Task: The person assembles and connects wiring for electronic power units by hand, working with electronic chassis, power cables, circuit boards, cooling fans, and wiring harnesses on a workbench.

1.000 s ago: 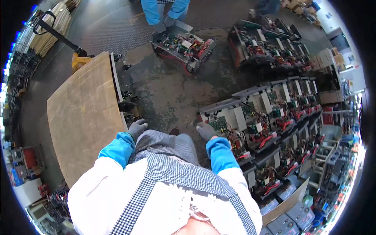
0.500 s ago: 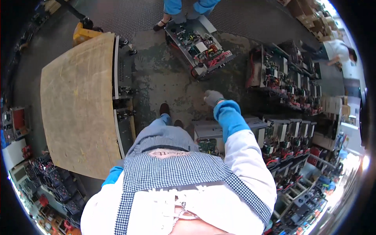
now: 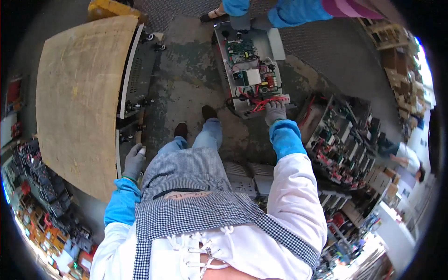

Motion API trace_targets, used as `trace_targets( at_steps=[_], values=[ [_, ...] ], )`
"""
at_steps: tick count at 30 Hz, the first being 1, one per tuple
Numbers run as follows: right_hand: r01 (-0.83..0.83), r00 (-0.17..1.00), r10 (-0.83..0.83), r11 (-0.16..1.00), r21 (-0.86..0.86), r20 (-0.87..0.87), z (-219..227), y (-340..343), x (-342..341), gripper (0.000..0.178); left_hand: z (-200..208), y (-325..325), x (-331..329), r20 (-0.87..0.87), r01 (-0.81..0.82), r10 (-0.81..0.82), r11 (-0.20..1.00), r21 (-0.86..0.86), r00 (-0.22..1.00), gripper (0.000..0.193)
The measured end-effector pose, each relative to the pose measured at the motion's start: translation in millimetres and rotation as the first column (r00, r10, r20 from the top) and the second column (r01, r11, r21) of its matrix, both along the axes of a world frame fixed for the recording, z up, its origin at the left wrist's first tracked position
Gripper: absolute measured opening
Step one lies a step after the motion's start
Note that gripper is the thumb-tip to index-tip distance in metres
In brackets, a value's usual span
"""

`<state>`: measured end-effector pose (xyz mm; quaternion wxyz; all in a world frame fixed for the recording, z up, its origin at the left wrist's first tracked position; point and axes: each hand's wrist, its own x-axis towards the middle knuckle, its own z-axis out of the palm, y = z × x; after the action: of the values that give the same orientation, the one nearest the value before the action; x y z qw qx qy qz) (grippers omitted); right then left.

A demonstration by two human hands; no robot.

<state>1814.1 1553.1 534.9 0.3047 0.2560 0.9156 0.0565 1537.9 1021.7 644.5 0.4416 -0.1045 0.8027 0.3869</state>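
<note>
An open metal chassis with green circuit boards and red cables is ahead of me, its near end toward my right side. My right hand, in a grey glove, has its fingers hooked over the chassis's near right corner, beside the red cables. At the far end, another person's gloved hands are on the same chassis. My left hand, also grey-gloved, hangs low by the near edge of a large wooden board. It holds nothing, and its fingers are loosely extended.
Several more open chassis with boards and cables stand close together to my right. Caster wheels stick out along the wooden board's right side. Yellow equipment sits behind that board. At the far right a person bends over.
I have come nearer to the chassis, and my right hand has reached its near corner. My left hand has come into view. The chassis stands at a steeper angle in the picture.
</note>
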Motion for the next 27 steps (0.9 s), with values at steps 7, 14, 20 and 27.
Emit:
trace_targets(
  at_steps=[7, 14, 20, 27],
  values=[
    [-0.192, 0.980, 0.198, 0.964, -0.184, 0.014, -20, 42, -8, 0.021, 4, 24, 51, 0.089, 0.265, -0.250, 0.926, -0.270, 0.964, 0.046],
    [0.000, 0.921, 0.131, 0.941, -0.337, 0.366, -25, 48, -42, 0.020, 4, 39, 52, -0.034, 0.019, -0.024, 0.988, -0.152, 0.999, 0.041],
    [0.044, 0.986, 0.022, 0.924, -0.381, 0.167, 23, 19, -80, 0.026, 18, 30, 56, -0.097, 0.103, -0.128, 0.968, -0.229, 0.987, 0.045],
    [0.062, 0.997, -0.033, 0.846, -0.530, 0.064, 53, -54, -132, 0.029, 91, 122, 28, -0.040, 0.410, -0.425, 0.890, -0.198, 0.904, 0.043]
  ],
)
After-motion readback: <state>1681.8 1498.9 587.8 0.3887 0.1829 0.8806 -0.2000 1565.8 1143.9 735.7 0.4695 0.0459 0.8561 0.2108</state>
